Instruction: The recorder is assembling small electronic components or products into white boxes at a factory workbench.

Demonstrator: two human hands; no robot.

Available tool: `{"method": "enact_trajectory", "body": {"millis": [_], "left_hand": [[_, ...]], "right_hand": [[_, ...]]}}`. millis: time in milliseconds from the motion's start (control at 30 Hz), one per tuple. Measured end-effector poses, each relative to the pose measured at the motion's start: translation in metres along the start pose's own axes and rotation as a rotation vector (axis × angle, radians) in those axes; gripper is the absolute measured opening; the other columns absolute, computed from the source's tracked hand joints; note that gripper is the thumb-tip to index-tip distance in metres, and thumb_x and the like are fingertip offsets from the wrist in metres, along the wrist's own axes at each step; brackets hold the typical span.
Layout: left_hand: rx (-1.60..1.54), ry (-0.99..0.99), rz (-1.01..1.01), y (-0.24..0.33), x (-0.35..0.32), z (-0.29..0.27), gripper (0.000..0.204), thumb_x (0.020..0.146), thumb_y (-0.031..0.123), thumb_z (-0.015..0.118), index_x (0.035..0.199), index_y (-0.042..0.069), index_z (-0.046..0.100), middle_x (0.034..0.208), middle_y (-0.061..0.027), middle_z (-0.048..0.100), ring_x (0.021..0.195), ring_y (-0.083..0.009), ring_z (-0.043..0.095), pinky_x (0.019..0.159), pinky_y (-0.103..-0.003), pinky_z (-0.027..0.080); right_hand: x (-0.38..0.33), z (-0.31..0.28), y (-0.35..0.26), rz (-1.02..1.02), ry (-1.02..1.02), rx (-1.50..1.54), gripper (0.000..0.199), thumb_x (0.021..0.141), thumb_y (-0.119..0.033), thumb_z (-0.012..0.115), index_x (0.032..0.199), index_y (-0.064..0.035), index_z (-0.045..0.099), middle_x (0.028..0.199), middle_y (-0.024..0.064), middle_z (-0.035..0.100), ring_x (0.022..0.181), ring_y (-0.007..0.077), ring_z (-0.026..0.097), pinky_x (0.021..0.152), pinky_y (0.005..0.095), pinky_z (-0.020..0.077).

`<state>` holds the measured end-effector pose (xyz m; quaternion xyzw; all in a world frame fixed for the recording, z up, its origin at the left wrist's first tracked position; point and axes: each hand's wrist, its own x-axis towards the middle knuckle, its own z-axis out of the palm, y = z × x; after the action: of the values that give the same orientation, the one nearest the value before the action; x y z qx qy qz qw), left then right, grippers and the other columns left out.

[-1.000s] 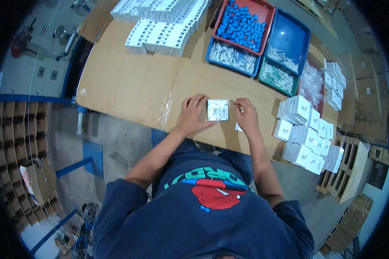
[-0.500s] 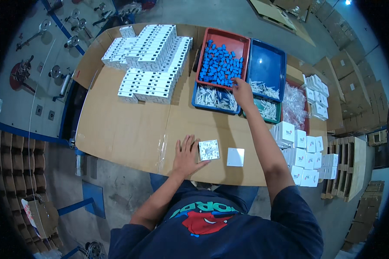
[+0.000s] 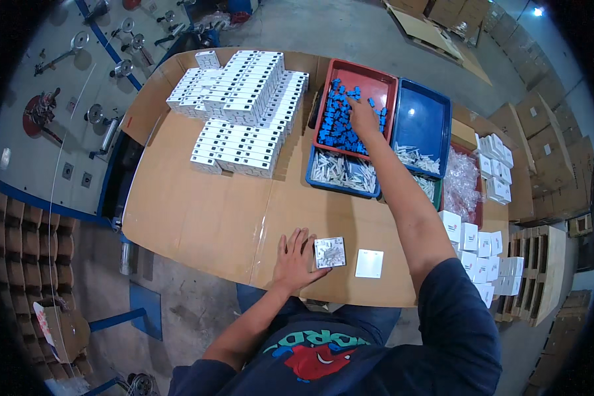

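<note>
My left hand [image 3: 294, 263] lies on the cardboard, fingers spread. Its thumb and fingertips border a small open white box [image 3: 330, 252] with small pale pieces inside. To the right of that box lies a flat white square lid or panel [image 3: 369, 263]. My right arm reaches over the table, and my right hand [image 3: 363, 119] is inside the red tray [image 3: 371, 75]. Its fingers are drawn together in a pinch among small blue plastic pieces [image 3: 340, 132]. Whatever lies between those fingertips is too small to make out.
Stacked white boxes [image 3: 244, 142] stand back left. Blue trays [image 3: 421, 113] hold slim white pieces [image 3: 340, 170]; a green tray [image 3: 437, 191] is partly hidden by my arm. Clear plastic bags [image 3: 462, 181] fill a red tray. White boxes [image 3: 478, 254] line the table's right side.
My right hand has moved from the red tray's near right corner farther back and left, over the blue pieces. My left hand stays beside the open box. The whole view has shifted slightly.
</note>
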<state>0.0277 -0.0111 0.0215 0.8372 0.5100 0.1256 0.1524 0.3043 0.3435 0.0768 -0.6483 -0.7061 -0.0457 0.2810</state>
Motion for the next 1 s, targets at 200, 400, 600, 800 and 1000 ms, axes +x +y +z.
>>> {"method": "enact_trajectory", "body": {"millis": [200,400,600,800,1000], "left_hand": [[-0.025,-0.014,0.004,0.001,0.001,0.003,0.098,0.084,0.079,0.055,0.150,0.008,0.045,0.159,-0.0166,0.037,0.153,-0.0313,0.025,0.124,-0.058,0.011],[0.004,-0.003,-0.002,-0.002,-0.004,0.003,0.096,0.084,0.077,0.056,0.150,0.008,0.046,0.159,-0.0161,0.037,0.153,-0.0307,0.025,0.124,-0.058,0.012],[0.007,-0.012,0.007,-0.002,-0.005,0.006,0.097,0.084,0.077,0.057,0.150,0.007,0.045,0.159,-0.0159,0.037,0.153,-0.0308,0.026,0.124,-0.058,0.012],[-0.016,-0.018,-0.015,-0.001,-0.001,0.006,0.099,0.082,0.076,0.059,0.151,0.007,0.044,0.160,-0.0169,0.036,0.153,-0.0320,0.026,0.124,-0.059,0.012],[-0.021,0.004,-0.009,0.001,0.001,0.004,0.097,0.082,0.075,0.060,0.150,0.007,0.046,0.157,-0.0182,0.038,0.151,-0.0328,0.029,0.123,-0.061,0.014]], "right_hand": [[0.001,0.000,0.029,0.011,0.081,-0.014,0.020,0.088,-0.012,0.071,0.108,-0.0073,0.069,0.103,0.0171,0.069,0.094,0.0377,0.070,0.076,0.0494,0.0558],[-0.068,-0.073,-0.034,0.274,0.109,1.087,0.019,0.094,-0.003,0.071,0.112,0.0011,0.068,0.098,0.0081,0.073,0.079,0.0158,0.072,0.068,0.0275,0.0577],[-0.174,-0.154,-0.113,0.387,0.138,1.443,0.025,0.091,0.006,0.071,0.115,0.0047,0.063,0.099,0.0144,0.073,0.091,0.0224,0.074,0.081,0.0320,0.0613],[-0.226,-0.177,-0.139,0.484,0.108,1.512,0.028,0.085,0.011,0.075,0.108,0.0034,0.061,0.102,0.0120,0.070,0.094,0.0196,0.072,0.088,0.0312,0.0600],[-0.239,-0.180,-0.140,0.422,0.097,1.415,0.032,0.087,0.008,0.075,0.115,0.0021,0.059,0.112,0.0154,0.069,0.097,0.0186,0.071,0.087,0.0308,0.0601]]}}
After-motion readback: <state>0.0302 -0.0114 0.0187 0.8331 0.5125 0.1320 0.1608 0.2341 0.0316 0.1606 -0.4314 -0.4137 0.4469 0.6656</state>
